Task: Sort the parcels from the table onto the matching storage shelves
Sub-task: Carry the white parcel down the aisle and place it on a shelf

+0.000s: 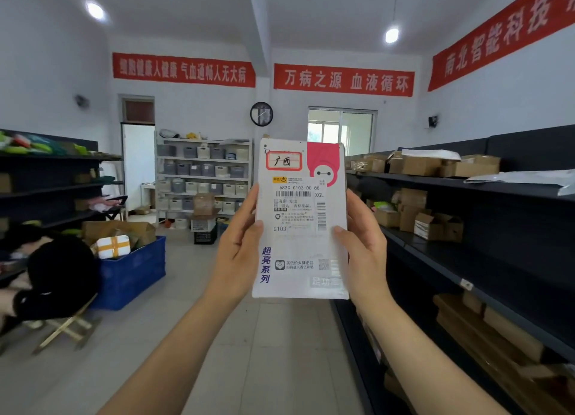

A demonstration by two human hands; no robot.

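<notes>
I hold a flat white parcel [300, 243] upright in front of me, at chest height in the aisle. It carries a red-framed handwritten label at the top, a pink printed figure and a shipping label with barcodes. My left hand [241, 246] grips its left edge, thumb on the front. My right hand [362, 246] grips the right edge the same way. Dark storage shelves [485, 259] run along my right, holding cardboard boxes [429, 225] and grey mail bags.
A second dark shelf unit [56, 190] lines the left wall. A blue crate [133, 271] of parcels stands on the floor at left, beside a seated person in black [59, 274] on a folding stool. White shelving with bins [202, 181] stands at the far wall.
</notes>
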